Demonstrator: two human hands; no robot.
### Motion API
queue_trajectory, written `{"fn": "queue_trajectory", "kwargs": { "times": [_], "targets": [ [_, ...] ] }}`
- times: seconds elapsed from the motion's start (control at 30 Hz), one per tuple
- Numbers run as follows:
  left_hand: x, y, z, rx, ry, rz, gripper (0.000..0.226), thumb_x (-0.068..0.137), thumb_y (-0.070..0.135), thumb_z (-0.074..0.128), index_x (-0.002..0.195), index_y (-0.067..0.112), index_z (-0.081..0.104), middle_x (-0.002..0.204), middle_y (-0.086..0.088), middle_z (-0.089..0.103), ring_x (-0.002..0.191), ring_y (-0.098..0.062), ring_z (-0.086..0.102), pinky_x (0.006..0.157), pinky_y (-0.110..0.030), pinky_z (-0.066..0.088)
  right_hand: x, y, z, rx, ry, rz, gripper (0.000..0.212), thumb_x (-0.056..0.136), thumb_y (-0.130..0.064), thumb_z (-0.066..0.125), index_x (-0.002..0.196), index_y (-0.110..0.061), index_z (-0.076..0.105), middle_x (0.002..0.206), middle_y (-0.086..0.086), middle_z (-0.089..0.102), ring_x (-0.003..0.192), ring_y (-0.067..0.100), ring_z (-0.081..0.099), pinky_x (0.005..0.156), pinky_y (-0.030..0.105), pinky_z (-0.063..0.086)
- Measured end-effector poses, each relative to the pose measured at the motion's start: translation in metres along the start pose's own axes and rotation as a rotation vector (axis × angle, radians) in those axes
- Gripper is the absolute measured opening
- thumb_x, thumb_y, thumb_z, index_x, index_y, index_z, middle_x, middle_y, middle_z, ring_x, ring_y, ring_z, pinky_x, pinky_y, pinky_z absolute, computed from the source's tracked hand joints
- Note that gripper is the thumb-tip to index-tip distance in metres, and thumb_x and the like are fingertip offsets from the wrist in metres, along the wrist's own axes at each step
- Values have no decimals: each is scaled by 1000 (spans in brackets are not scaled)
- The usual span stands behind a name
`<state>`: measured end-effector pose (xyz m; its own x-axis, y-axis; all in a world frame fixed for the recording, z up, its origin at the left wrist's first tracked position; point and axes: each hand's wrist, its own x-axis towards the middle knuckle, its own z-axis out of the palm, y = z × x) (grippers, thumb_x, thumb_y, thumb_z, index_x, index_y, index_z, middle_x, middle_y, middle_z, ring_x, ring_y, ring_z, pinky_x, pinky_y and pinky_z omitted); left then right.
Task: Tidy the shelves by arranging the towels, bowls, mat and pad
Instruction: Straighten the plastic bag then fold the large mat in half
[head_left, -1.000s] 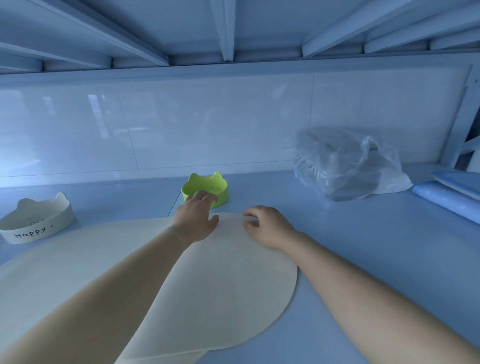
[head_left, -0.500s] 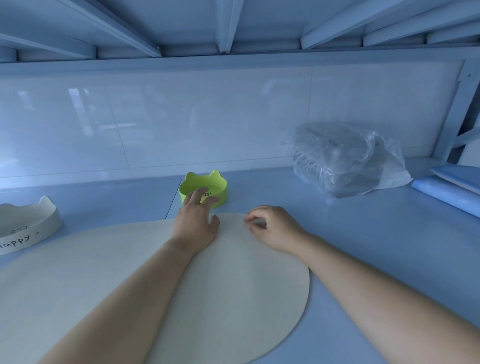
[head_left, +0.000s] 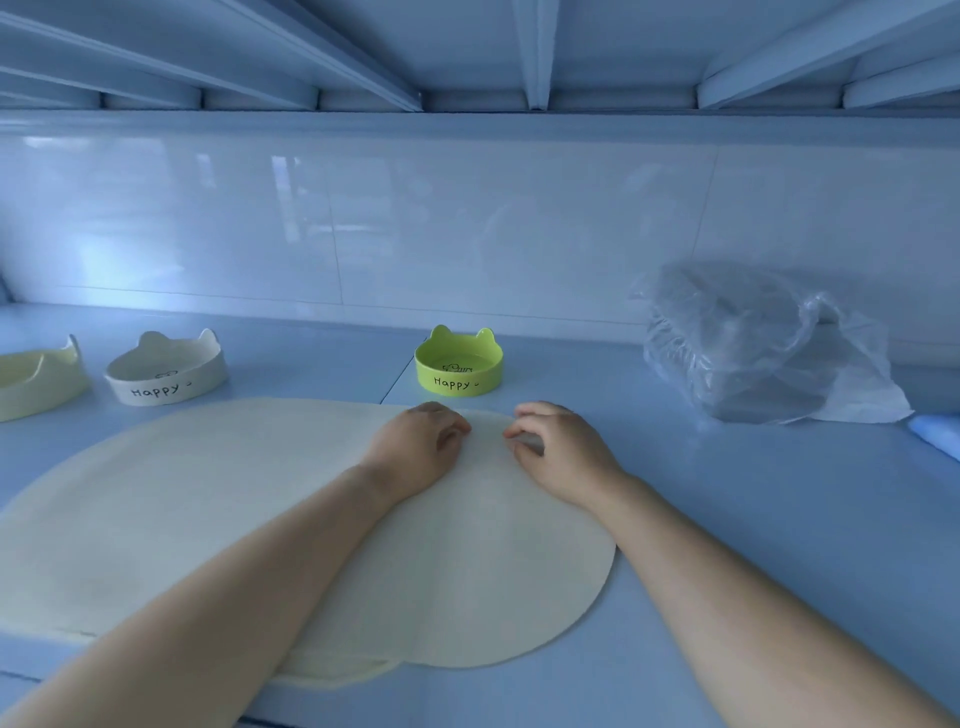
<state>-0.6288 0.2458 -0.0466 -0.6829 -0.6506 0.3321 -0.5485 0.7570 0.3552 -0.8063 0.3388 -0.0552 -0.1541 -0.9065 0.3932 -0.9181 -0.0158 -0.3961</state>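
A large round cream mat lies on the blue shelf, with a second layer showing under its near edge. My left hand and my right hand sit side by side at the mat's far edge, fingers curled onto that edge. Just behind the hands stands a lime-green eared bowl marked "Happy". A white eared bowl and a pale yellow bowl stand at the left. A clear plastic bag holding grey folded cloth lies at the back right.
A pale blue roll pokes in at the right edge. The shelf above hangs low overhead and a white tiled wall closes the back. Bare blue shelf surface stretches to the right of the mat.
My left hand went from lying flat on the mat to curling its fingers at the far edge. The view swung left, bringing the yellow bowl into sight.
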Motion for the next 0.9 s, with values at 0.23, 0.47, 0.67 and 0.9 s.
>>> {"fn": "queue_trajectory", "kwargs": {
  "times": [0.23,0.47,0.67,0.9],
  "targets": [
    [-59,-6,-25,85,-73,-4,31,91,20,45,120,23,58,125,3,53,114,-16,51,97,-29,40,-9,-27,3,74,-99,-126,17,87,-21,57,98,-22,70,105,-5,67,99,15,60,87,32,48],
    [-122,-22,-59,35,-144,-14,33,92,27,51,125,24,55,131,9,48,117,-8,48,96,-10,27,-30,-89,6,81,-277,-289,15,83,-34,64,93,-24,70,102,-10,67,98,8,57,91,31,46],
    [-164,-62,-97,0,-259,-17,48,77,53,64,122,39,55,132,24,44,120,5,41,101,-14,26,-49,-139,6,-27,-392,-317,33,76,-53,66,99,-30,68,110,-16,62,104,3,53,95,27,42],
    [-192,-91,-120,70,-311,70,50,69,66,62,117,55,51,138,30,36,126,7,34,102,-15,26,-66,-183,12,-76,-416,-196,49,62,-65,68,100,-34,66,115,-23,57,106,-3,51,95,23,41]
  ]
}}
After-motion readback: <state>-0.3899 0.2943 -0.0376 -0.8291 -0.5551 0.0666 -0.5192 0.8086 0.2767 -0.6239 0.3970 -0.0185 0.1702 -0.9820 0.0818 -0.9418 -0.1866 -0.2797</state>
